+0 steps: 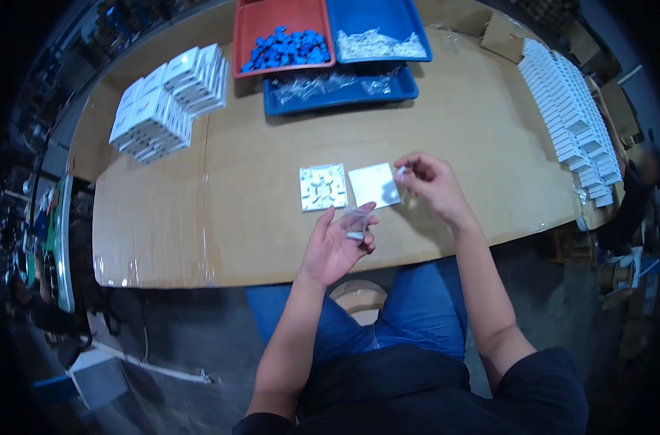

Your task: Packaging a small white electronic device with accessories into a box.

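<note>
Across the half-open left grip [334, 251] lies a clear bag [357, 219], the right grip [430, 184] pinching a small pale piece [400, 174].

Flat panel [368, 184] plain white; bag [356, 220] apparently clear.

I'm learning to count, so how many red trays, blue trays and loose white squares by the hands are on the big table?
Red: 1 (red tray)
Blue: 2 (upper blue tray, lower blue tray)
White: 2 (patterned square, plain square)
Total: 5
</note>
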Demonstrator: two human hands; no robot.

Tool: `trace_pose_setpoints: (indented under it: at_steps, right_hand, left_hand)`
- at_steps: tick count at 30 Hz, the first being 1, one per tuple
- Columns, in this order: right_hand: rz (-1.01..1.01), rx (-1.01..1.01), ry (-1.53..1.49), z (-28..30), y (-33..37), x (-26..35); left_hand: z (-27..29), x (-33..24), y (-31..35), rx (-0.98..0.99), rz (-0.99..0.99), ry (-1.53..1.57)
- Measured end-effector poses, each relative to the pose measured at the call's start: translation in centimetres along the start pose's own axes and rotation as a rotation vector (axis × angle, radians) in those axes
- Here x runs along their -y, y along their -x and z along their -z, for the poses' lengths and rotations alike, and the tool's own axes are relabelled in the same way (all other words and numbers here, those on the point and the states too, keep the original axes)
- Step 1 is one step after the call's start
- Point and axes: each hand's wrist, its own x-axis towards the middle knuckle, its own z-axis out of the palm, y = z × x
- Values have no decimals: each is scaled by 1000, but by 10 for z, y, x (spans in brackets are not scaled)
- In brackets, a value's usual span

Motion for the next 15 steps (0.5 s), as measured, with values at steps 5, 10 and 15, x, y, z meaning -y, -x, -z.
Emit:
trace_pose_setpoints:
  at_steps: [5,10,15]
  right_hand:
    - [-46,35,-109,-27,42,-17]
    - [67,63,115,-33,37,0]
    - [129,222,337,-40,29,32]
  left_hand:
    - [14,7,1,-31,-30,-84]
    - [8,8,4,24,-32,-94]
    - [8,8,7,6,-9,-152]
